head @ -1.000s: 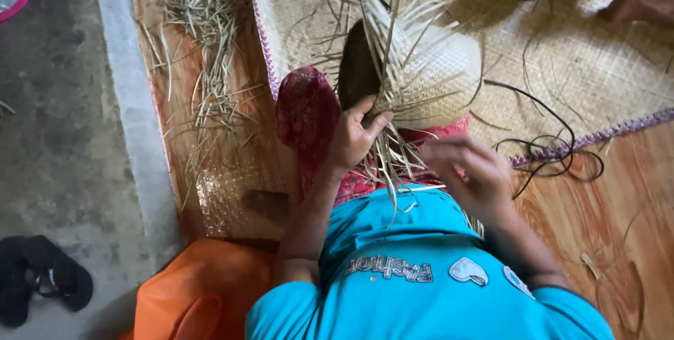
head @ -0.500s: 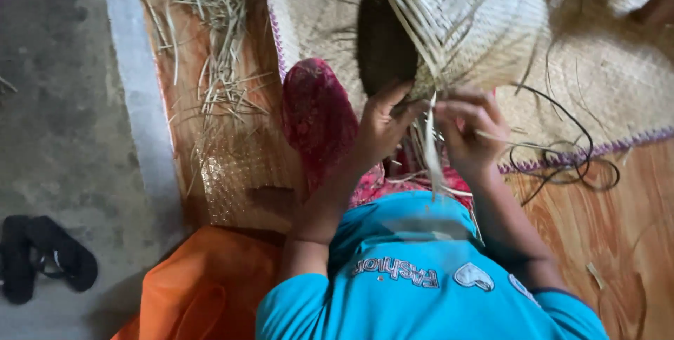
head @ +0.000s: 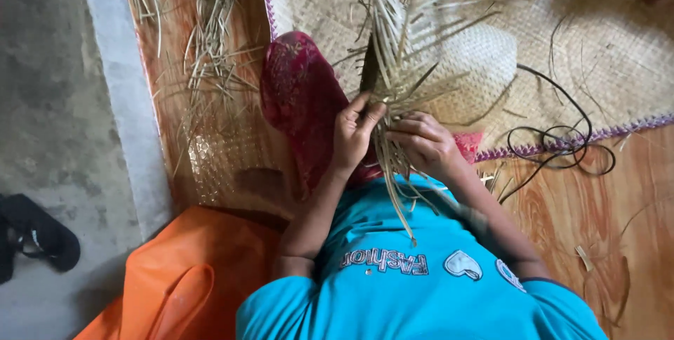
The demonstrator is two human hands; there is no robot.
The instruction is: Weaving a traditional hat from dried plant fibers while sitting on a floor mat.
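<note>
Left hand [head: 353, 133] and right hand [head: 421, 145] are both clenched on loose straw strips at the rim of a half-woven straw hat [head: 449, 77], held above the lap over a woven mat [head: 597, 38]. Red cloth [head: 298, 98] lies beneath. Black cord [head: 562, 143] rests on mat edge; straw scraps [head: 203, 24] lie on wooden floor [head: 562, 214]

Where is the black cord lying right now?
In the head view, the black cord lies coiled at right, across the woven mat's purple edge and the wooden floor, right of the right hand.
</note>
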